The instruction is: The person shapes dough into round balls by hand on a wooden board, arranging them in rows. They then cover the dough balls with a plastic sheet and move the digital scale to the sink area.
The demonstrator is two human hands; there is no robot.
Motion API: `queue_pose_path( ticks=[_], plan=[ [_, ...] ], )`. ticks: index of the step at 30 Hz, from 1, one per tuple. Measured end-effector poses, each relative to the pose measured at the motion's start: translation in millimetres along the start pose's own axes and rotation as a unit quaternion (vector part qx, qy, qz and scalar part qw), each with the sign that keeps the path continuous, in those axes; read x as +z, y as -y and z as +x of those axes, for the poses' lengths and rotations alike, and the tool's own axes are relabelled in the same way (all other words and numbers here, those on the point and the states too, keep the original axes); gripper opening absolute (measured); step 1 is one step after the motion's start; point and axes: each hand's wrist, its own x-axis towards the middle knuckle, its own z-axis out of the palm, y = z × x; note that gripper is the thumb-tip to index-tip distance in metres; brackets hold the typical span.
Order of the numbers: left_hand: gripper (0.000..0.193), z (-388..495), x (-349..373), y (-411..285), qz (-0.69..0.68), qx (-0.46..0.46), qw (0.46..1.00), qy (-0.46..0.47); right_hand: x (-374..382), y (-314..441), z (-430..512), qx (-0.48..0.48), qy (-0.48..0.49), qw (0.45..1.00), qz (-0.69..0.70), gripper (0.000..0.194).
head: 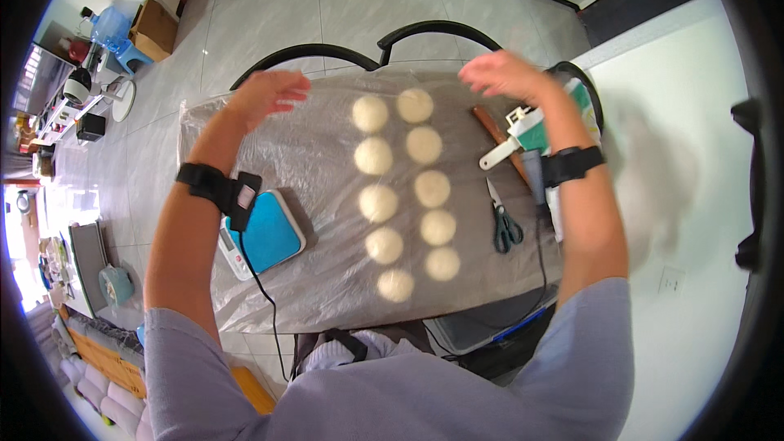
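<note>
Several round balls of dough [373,156] lie in two columns on a table covered with clear plastic sheeting [331,165]. My left hand [275,92] is raised over the table's far left corner, fingers apart and holding nothing. Over the far right part, my right hand [499,76] is raised too, somewhat blurred, with nothing seen in it. Near that hand are a brown wooden rod [488,122] and a white-handled tool [501,153]. Scissors with dark handles [505,226] lie right of the dough. A kitchen scale with a blue top [266,233] is below my left forearm.
Two black curved chair backs [306,50] stand at the table's far edge. Right of the table is a white wall [661,196]. A green and white bag [582,104] lies partly behind my right forearm. Black cables [269,300] hang from both wrist straps.
</note>
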Motion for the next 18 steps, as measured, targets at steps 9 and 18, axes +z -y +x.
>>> queue_pose_path(
  ticks=[9,18],
  plan=[
    [0.049,68.7,23.9,104.3,0.495,0.086,0.864,-0.031,100.9,-114.5,137.7,-0.096,-0.199,0.956,-0.193,0.036],
    [0.046,88.4,21.2,112.8,0.520,0.096,0.827,-0.190,75.8,-120.3,175.2,-0.052,-0.146,0.949,-0.276,0.029]
  ],
)
